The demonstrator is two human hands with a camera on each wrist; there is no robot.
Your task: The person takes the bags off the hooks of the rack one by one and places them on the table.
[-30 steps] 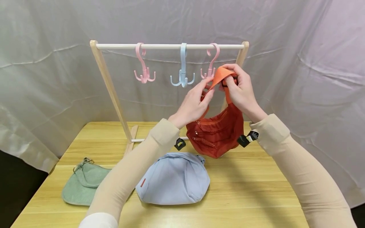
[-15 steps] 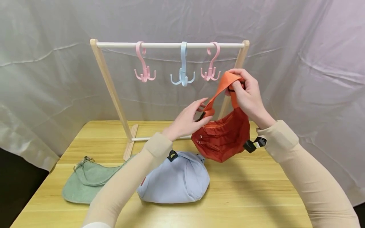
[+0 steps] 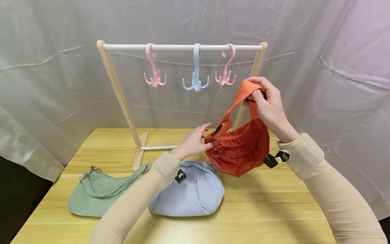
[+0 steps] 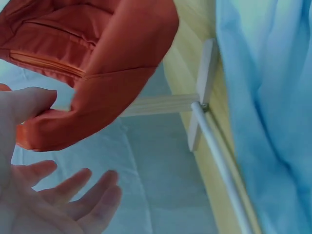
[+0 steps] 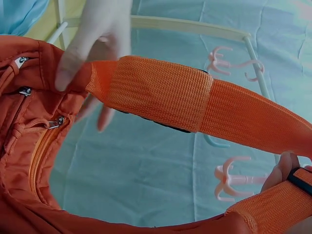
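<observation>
A red-orange waist bag (image 3: 239, 149) hangs in the air by its orange strap (image 3: 240, 96). My right hand (image 3: 271, 105) grips the top of that strap near a black buckle. Beside the bag's left end is my left hand (image 3: 193, 142), its thumb near the fabric and its fingers spread. The left wrist view shows the bag's end (image 4: 53, 129) between this thumb and the loose fingers, without a grip. In the right wrist view the strap (image 5: 161, 92) makes a loop, with zips (image 5: 56, 122) on the bag's front.
A rack with a white rail (image 3: 173, 47) stands behind, carrying a pink hook (image 3: 154, 74), a light blue hook (image 3: 196, 74) and another pink hook (image 3: 225, 74). On the wooden table (image 3: 259, 210) lie a light blue bag (image 3: 192, 196) and a green shoulder bag (image 3: 91, 200).
My left hand has let go of the strap and slid down to the bag's left end. The right hand has moved slightly right and down, carrying the waist bag away from the right pink hook.
</observation>
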